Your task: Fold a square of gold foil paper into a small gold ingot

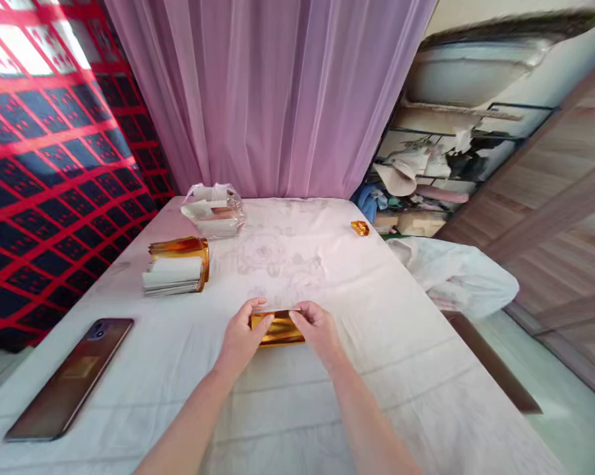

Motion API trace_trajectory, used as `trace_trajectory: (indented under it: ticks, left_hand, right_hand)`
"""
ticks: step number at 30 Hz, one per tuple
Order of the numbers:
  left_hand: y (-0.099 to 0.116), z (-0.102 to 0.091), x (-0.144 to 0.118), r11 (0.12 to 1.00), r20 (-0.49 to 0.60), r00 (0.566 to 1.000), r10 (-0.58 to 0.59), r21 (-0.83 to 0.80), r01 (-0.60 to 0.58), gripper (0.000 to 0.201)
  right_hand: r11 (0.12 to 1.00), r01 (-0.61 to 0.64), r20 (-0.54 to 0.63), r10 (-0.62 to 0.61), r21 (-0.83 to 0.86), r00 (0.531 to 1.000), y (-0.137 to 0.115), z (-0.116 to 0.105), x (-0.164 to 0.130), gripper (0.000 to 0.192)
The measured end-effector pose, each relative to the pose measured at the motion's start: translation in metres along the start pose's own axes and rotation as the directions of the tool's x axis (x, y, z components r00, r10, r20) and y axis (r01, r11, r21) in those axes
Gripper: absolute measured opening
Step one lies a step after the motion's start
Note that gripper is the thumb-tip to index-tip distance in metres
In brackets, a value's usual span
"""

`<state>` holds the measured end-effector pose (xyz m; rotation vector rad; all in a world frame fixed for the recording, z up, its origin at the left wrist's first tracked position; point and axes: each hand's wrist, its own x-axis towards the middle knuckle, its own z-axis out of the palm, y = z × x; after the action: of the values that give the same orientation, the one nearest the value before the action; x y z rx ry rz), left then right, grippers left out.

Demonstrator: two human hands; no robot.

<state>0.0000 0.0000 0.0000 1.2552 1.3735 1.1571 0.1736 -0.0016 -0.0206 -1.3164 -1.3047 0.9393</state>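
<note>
- We are pinching a gold foil sheet (278,328) with both hands, low on the middle of the counter (376,310), which is covered with a white cloth.
- Our left hand (241,338) is gripping the sheet's left end, thumb on top and fingers curled under it.
- Our right hand (317,330) is gripping the right end in the same way, its thumb lying along the upper edge.
- The two hands are sitting close together, with only a short stretch of gold showing between them; the sheet is lying nearly flat on the cloth.
- To the left, a stack of white cards (173,275) is lying just in front of a gold roll (181,249), the two touching.
- Farther back on the left, a clear plastic bag (213,211) holding pale items is resting near the curtain (272,92).
- A phone (72,376) is lying face up near the counter's left edge, well apart from our hands.
- A small gold wrapped piece (360,228) is sitting alone toward the far right edge.
- A white bundle of cloth (456,274) is lying beside the counter on the right.
</note>
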Motion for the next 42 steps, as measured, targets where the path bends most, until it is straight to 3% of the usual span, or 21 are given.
trace_trajectory:
  ticks: [5,12,19,23,34,42]
  left_hand:
    - [-0.005,0.006,-0.004,1.0,-0.016,1.0,-0.014,-0.026,0.014,0.046]
    - [-0.008,0.006,-0.007,0.997,-0.02,0.998,-0.06,-0.046,0.059,0.032]
    - [-0.002,0.006,-0.008,0.989,-0.017,0.994,-0.107,-0.104,0.105,0.038]
    - [0.0,0.006,-0.009,0.985,-0.042,0.993,-0.113,-0.138,0.106,0.031]
    - [-0.002,0.003,-0.01,0.98,-0.083,0.991,-0.101,-0.183,0.085,0.023]
    - [-0.007,0.002,-0.01,0.977,-0.08,0.992,-0.102,-0.194,0.085,0.025]
  right_hand:
    - [0.999,-0.017,-0.015,0.018,0.041,1.0,0.005,-0.005,0.001,0.028]
    - [0.993,-0.035,0.002,0.035,0.112,0.999,0.014,-0.012,0.001,0.028]
    - [0.982,-0.098,0.026,0.095,0.159,0.995,0.002,-0.02,0.0,0.031]
    - [0.986,-0.1,0.042,0.096,0.135,0.995,-0.004,-0.025,0.0,0.03]
    - [0.99,-0.039,0.071,0.03,0.133,0.997,0.006,-0.027,-0.002,0.027]
    - [0.98,-0.112,0.084,0.099,0.166,0.992,-0.003,-0.029,-0.002,0.03]
